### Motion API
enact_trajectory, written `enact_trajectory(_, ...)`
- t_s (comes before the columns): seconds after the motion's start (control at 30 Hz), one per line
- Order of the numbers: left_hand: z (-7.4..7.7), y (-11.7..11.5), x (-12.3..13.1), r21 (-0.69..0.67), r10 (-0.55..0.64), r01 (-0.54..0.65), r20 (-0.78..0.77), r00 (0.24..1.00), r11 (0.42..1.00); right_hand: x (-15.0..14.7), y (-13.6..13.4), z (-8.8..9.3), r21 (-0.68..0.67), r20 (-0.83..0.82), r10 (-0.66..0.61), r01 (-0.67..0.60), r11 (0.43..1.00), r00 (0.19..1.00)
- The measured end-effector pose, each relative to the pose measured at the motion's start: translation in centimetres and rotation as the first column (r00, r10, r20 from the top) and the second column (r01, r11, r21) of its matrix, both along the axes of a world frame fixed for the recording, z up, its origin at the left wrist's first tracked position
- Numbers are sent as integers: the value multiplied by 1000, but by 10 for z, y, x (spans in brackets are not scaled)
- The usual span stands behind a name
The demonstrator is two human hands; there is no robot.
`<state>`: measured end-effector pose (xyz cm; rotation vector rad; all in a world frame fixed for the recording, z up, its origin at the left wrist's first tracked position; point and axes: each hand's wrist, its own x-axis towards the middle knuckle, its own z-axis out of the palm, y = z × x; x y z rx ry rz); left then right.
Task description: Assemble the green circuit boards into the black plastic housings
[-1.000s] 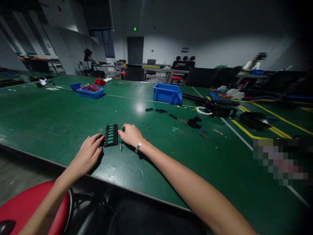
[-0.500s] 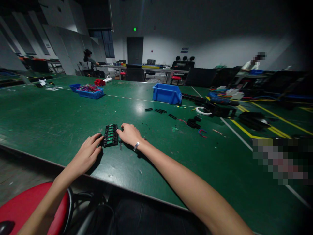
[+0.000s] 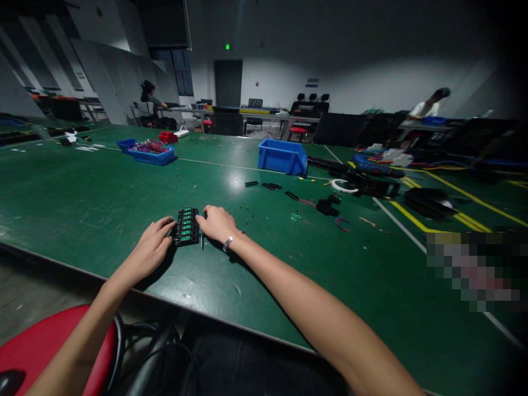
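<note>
A black frame holding a column of several small green circuit boards (image 3: 187,225) lies on the green table, between my hands. My left hand (image 3: 153,246) has its bent fingertips and thumb against the frame's left edge. On the other side, my right hand (image 3: 218,224) is curled, its thumb side at the frame's right edge. A thin metal shaft, apparently of a screwdriver (image 3: 202,242), sticks out below my right hand and points towards me. The handle is mostly hidden beneath that hand.
Further back are a blue bin (image 3: 282,157) and a blue tray of coloured wires (image 3: 152,152). Black strips (image 3: 271,186), small green pieces (image 3: 296,216) and dark parts with wires (image 3: 327,207) lie right of centre. A red stool (image 3: 58,349) stands lower left. Two people sit in the background.
Hardly anything differs. The view has shifted very slightly, and both hands stay at the sides of the black frame.
</note>
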<state>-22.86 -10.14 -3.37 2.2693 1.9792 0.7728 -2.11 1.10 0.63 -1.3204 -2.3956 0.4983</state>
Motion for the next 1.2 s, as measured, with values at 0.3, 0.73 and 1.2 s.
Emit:
enact_trajectory(0.3, -3, 3, -4, -15, -9, 9, -17, 1000, 1000, 0, 0, 0, 16, -5, 0, 0, 1000, 1000)
enact_trajectory(0.73, 8, -1, 1, 5, 38, -39, 125, 991, 999, 32, 7, 17, -36, -126, 27, -31, 999, 992)
enact_trajectory(1.2, 67, 68, 42, 169, 91, -82, -46, 995, 982, 277, -7, 7, -79, -264, -247, 234, 969, 932)
